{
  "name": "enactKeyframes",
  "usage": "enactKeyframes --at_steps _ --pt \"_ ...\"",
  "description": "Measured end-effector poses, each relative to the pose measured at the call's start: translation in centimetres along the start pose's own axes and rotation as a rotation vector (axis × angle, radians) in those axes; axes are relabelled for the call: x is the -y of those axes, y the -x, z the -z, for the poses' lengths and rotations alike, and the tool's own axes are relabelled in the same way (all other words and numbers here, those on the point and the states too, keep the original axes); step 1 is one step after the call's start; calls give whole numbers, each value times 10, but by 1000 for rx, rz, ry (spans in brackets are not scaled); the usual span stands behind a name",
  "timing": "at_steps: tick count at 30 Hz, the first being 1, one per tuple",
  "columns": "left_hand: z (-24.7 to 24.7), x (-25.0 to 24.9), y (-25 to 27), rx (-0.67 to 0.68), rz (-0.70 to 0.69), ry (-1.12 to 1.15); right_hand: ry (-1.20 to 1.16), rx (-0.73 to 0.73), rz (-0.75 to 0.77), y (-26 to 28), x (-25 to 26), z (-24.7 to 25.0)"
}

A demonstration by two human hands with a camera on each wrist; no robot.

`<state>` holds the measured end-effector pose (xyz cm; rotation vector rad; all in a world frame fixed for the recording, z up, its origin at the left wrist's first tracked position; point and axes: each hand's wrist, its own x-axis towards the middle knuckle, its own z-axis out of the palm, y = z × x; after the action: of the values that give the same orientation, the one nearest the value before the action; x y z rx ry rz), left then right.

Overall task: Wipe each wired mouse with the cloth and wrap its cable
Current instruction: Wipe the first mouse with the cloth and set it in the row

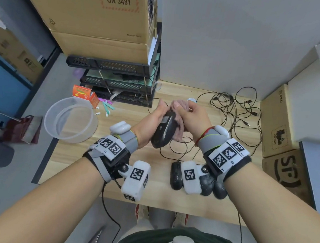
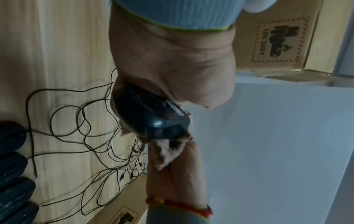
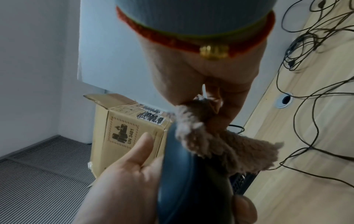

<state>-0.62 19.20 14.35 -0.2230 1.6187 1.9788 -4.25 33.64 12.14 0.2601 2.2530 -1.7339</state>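
My left hand (image 1: pixel 152 120) grips a black wired mouse (image 1: pixel 164 131) above the wooden table (image 1: pixel 86 153), its underside turned up. My right hand (image 1: pixel 191 114) holds a pinkish-brown fluffy cloth (image 1: pixel 180 105) bunched against the mouse's far end. The left wrist view shows the mouse (image 2: pixel 151 115) in the palm with the cloth (image 2: pixel 166 151) under it. In the right wrist view the cloth (image 3: pixel 210 136) lies over the mouse (image 3: pixel 191 181). Its cable (image 1: pixel 171 153) hangs down to the table. Three more black mice (image 1: pixel 176 176) lie near the front edge, partly hidden by my right wrist.
Tangled black cables (image 1: pixel 233 112) spread over the table's back right. A clear plastic bowl (image 1: pixel 71 119) stands at the left edge, stacked black trays (image 1: pixel 116 78) under cardboard boxes (image 1: pixel 99 9) behind it. More boxes (image 1: pixel 277 122) line the right side. A cable grommet (image 3: pixel 285 100) sits by the wall.
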Motion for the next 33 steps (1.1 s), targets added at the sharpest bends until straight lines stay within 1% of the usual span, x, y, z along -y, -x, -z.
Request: enactKeyframes --at_steps 2,4,5,7,9,12,14,16,17,19,21,22,23,27,30,33 --pt "0 4 -3 -15 -1 -11 -18 22 19 0 -2 1" --pt "2 5 -8 -29 3 -4 -21 98 107 8 -1 1" --pt "4 3 -9 -53 -7 18 16 129 163 14 -3 0" --pt "8 -4 -11 -131 19 132 101 169 271 24 -6 -2" --pt "13 -7 -12 -167 45 215 110 202 341 28 -8 -2" --pt "17 -5 -12 -166 74 174 48 212 356 25 2 1" --pt "10 -4 -11 -165 86 75 17 159 291 17 8 1" --pt "6 -1 -13 -181 80 8 39 129 251 11 14 1" --pt "5 -1 -14 -185 79 12 68 143 273 11 16 2" --pt "8 -4 -14 -183 77 63 126 198 368 18 20 4" --pt "13 -7 -13 -133 86 99 155 273 422 24 21 7" --pt "15 -5 -14 -131 90 108 161 299 422 25 20 7" --pt "15 -3 -13 -136 106 104 186 286 407 23 16 6" --pt "5 1 -9 -152 172 16 281 148 289 13 4 3" --pt "6 2 -10 -209 162 -61 271 87 235 10 0 8" --pt "12 5 -8 -238 156 -55 264 62 131 8 -5 12"
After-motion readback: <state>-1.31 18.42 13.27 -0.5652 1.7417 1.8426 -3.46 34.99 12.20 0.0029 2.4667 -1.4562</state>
